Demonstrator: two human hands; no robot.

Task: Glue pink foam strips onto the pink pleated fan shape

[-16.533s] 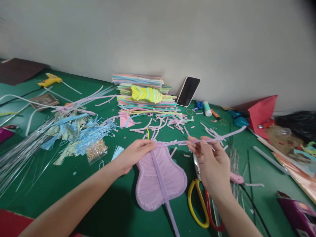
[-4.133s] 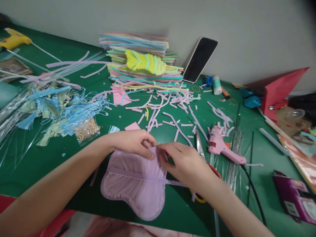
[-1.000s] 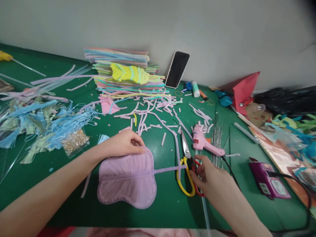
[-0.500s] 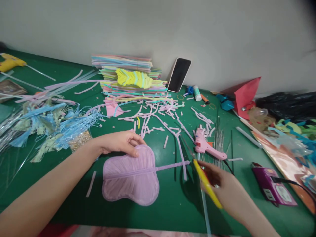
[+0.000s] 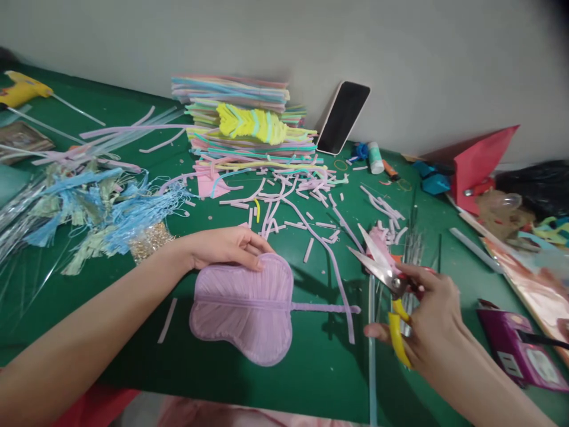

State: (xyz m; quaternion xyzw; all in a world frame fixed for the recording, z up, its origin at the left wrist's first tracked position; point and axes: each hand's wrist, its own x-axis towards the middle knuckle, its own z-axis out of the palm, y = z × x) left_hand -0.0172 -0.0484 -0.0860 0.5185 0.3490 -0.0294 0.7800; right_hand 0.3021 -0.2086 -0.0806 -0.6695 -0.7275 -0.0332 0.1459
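A lilac, lobed fan (image 5: 244, 332) with fine ribs lies flat on the green tabletop. My left hand (image 5: 233, 248) grips its upper edge between thumb and fingers. From the fan's right side runs a thin lilac stem (image 5: 322, 307), its tip just past a long loose lilac strip (image 5: 338, 273) that crosses it. To the right of the stem, my right hand (image 5: 438, 326) holds scissors (image 5: 397, 286) with yellow and red handles. Their blades are spread apart, pointing up and left, clear of the stem, with a pink glue gun (image 5: 382, 246) partly hidden behind them.
Lilac offcuts (image 5: 306, 190) litter the middle. Behind them lie bundled coloured stems (image 5: 231, 92), a yellow chenille piece (image 5: 251, 124) and a leaning phone (image 5: 343, 117). Blue tassels (image 5: 142, 207) are at left, a purple power box (image 5: 520, 350) at right. A clear glue stick (image 5: 372, 367) runs toward the front edge.
The scissors have turned from edge-on to face-up, and their blades now show spread. My right hand has shifted right, away from the stem tip. My left hand keeps its grip; the view has shifted.
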